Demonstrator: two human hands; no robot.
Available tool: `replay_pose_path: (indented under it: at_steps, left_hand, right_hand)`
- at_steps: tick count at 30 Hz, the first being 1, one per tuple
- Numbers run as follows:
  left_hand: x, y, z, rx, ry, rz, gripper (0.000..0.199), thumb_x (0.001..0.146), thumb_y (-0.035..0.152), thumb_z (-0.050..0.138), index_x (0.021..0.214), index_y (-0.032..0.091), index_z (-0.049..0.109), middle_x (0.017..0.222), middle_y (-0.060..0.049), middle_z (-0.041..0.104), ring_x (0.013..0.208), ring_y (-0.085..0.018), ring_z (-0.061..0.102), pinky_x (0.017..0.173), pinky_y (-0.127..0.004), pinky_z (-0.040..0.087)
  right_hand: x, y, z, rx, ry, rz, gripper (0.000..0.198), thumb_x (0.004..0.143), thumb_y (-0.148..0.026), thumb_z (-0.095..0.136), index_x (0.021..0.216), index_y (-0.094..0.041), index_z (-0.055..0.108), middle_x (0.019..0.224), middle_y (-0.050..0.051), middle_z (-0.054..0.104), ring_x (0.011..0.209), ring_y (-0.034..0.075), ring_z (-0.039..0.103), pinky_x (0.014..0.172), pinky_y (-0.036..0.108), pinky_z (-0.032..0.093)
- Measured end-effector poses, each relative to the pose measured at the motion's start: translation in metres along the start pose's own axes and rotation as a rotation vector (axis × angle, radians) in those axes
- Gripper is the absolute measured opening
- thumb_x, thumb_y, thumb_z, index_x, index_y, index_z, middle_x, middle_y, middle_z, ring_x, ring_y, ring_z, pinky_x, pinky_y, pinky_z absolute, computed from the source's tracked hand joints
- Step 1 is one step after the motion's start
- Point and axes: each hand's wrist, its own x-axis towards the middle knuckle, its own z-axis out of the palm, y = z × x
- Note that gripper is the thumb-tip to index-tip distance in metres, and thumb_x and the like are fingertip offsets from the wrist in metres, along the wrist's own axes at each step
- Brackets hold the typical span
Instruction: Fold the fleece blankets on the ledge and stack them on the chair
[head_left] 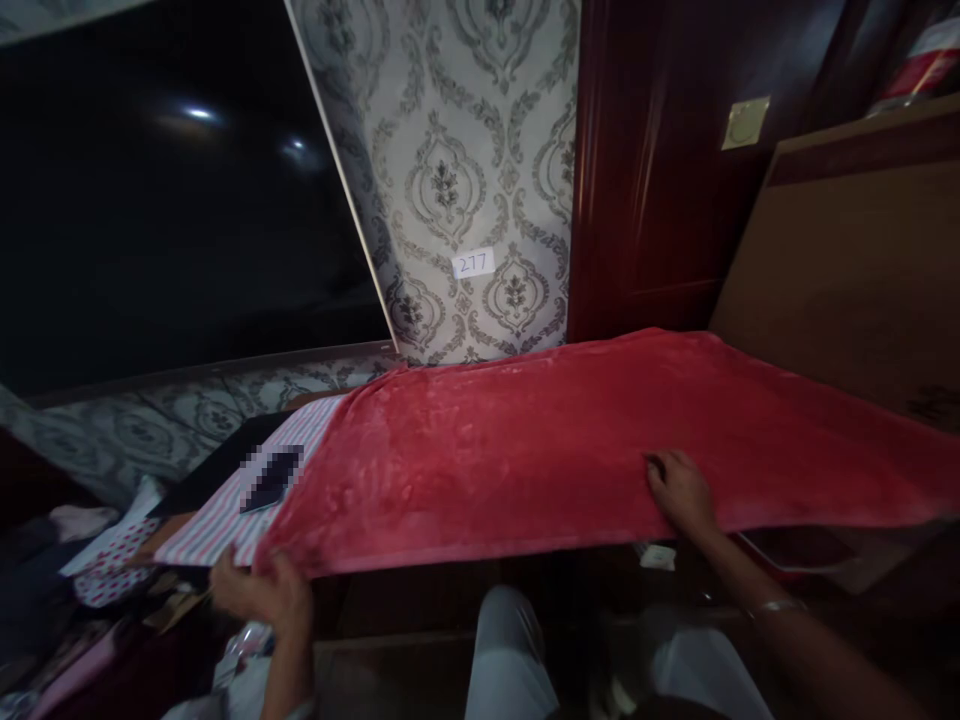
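A plush red blanket (517, 450) lies spread over a long low surface, its front edge hanging just over the side. At its front left corner my left hand (266, 592) has its thumb over the red edge and its fingers by the striped cloth, closed on the blanket. Farther right, my right hand (681, 492) rests on the blanket with bent fingers pinched together; whatever is between the fingertips is too small to make out. Pink, white and grey stripes mark the cloth (214, 520) showing beside the blanket's left edge. On that cloth lies a dark, pixelated phone-like object (271, 482).
A large dark television (187, 200) hangs on the patterned wall at left. A cardboard box (847, 260) stands at the right, against the blanket's far side. Clothes and a polka-dot cloth (112, 575) are piled at lower left. My knees (510, 650) are close to the front edge.
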Motion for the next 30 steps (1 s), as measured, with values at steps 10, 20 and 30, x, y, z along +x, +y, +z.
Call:
replay_pose_path:
  at_steps: [10,20,30]
  left_hand:
    - [0.010,0.001,0.133,1.041,-0.751,0.642,0.055,0.095,0.037,0.052,0.146,0.019,0.049,0.159,-0.014,0.041,0.152,-0.030,0.028,0.123,-0.059,0.016]
    - [0.030,-0.015,0.136,1.410,-0.763,0.628,0.060,0.100,0.042,0.035,0.156,0.021,0.035,0.166,-0.011,0.028,0.153,-0.031,0.025,0.122,-0.057,0.022]
    - [0.002,0.003,0.179,1.338,-0.795,0.688,0.064,0.101,0.049,0.028,0.155,0.015,0.034,0.162,-0.020,0.033,0.152,-0.032,0.026,0.120,-0.060,0.023]
  right_hand:
    - [-0.003,0.005,0.001,-0.049,-0.006,-0.051,0.035,0.086,-0.032,0.041,0.095,-0.017,0.071,0.098,0.014,0.069,0.094,0.027,0.061,0.089,0.043,0.050]
    - [-0.003,-0.001,-0.002,-0.044,-0.032,-0.005,0.034,0.085,-0.031,0.042,0.098,-0.018,0.071,0.100,0.014,0.068,0.097,0.028,0.061,0.091,0.043,0.050]
    - [0.023,-0.031,-0.017,-0.062,-0.163,-0.013,0.041,0.090,-0.028,0.040,0.117,-0.015,0.068,0.114,0.016,0.069,0.106,0.028,0.061,0.096,0.043,0.049]
